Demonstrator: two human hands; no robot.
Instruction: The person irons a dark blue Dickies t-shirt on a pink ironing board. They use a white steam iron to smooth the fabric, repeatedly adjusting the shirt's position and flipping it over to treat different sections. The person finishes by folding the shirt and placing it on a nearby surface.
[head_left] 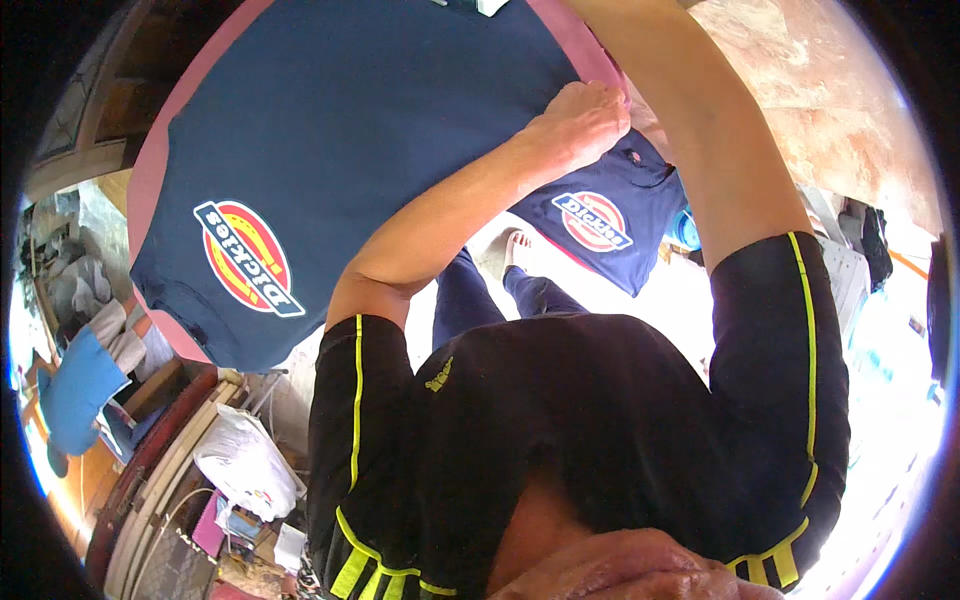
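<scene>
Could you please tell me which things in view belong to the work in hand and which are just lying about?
Work in hand:
large navy fabric, left hand at its edge
pink layer beneath
smaller navy piece, likely, given its similar emblem

Apparently lying about:
white plastic bag
magenta item beside it

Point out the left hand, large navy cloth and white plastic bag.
Left hand (580, 124): head view, back of hand.
Large navy cloth (345, 130): head view, plain middle.
White plastic bag (243, 463): head view, visible side.
</scene>
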